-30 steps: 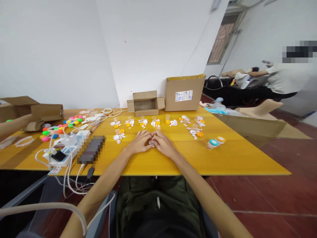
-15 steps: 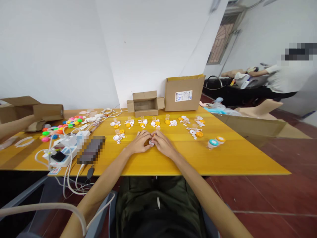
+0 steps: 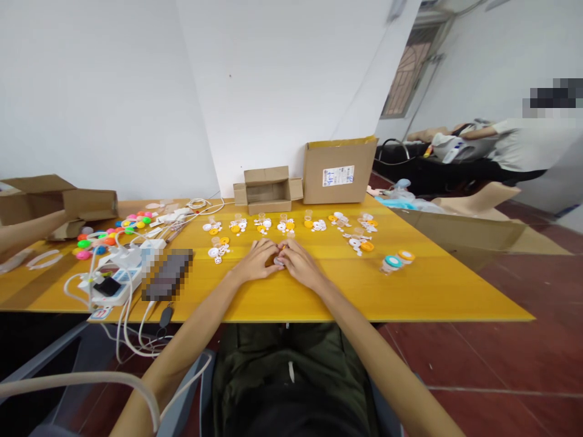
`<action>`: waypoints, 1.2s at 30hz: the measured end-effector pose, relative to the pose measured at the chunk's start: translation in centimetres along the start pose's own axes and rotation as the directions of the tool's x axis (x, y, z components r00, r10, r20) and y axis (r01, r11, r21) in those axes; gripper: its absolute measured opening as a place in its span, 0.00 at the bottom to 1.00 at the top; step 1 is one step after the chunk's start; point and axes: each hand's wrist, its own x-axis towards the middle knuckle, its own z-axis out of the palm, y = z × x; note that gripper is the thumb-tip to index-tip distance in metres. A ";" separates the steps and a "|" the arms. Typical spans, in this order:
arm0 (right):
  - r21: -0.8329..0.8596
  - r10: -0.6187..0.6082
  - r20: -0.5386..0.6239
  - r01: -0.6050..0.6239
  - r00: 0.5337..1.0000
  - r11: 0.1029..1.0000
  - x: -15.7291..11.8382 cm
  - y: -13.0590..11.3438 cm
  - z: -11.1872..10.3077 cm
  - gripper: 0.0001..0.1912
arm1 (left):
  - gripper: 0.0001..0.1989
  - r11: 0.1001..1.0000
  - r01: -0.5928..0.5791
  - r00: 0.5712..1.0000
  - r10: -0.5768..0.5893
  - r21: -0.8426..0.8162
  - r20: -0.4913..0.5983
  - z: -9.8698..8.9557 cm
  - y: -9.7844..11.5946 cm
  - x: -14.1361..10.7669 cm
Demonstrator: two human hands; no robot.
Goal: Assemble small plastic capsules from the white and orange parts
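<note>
My left hand [image 3: 258, 261] and my right hand [image 3: 298, 262] meet over the middle of the yellow table [image 3: 291, 303]. Between their fingertips they grip a small whitish part [image 3: 277, 261], mostly covered by the fingers. Beyond the hands runs a row of small piles with white discs, orange rings and clear cups; one clear cup [image 3: 290, 236] stands just behind my right hand. An orange ring [image 3: 367, 246] lies with white pieces to the right. Two capped clear jars, one with a teal lid [image 3: 392, 261] and one with an orange lid [image 3: 405, 257], stand further right.
An open small carton [image 3: 268, 193] and a larger box [image 3: 339, 176] stand at the back. On the left are a power strip [image 3: 132, 279] with cables, a phone [image 3: 168, 274], colourful balls [image 3: 109, 241] and another carton [image 3: 88, 205] beside someone's arm. A person sits at far right.
My hands hold almost the same pose around the small part. At the far right, the seated person's head and arm have shifted slightly.
</note>
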 end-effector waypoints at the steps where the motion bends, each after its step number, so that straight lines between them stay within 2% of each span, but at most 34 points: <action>1: 0.000 0.000 -0.002 0.000 1.000 1.000 0.0 0.0 0.0 0.10 | 0.09 1.000 -0.003 1.000 0.003 0.001 -0.003 0.0 0.0 0.0; 14: -0.021 -0.003 -0.044 0.002 0.999 1.000 0.0 0.0 0.1 0.10 | 0.06 1.000 -0.023 1.000 0.023 -0.018 0.002 -0.4 0.4 -0.2; 21: -0.032 0.000 -0.031 -0.001 1.000 0.999 0.0 -0.3 -0.1 0.10 | 0.10 1.000 -0.008 1.000 0.007 0.003 0.030 -0.6 0.5 -0.1; 36: -0.028 0.007 -0.027 -0.008 1.000 1.000 -0.1 -0.2 -0.1 0.10 | 0.12 1.000 0.000 1.000 0.001 -0.024 0.011 -0.5 0.2 -0.1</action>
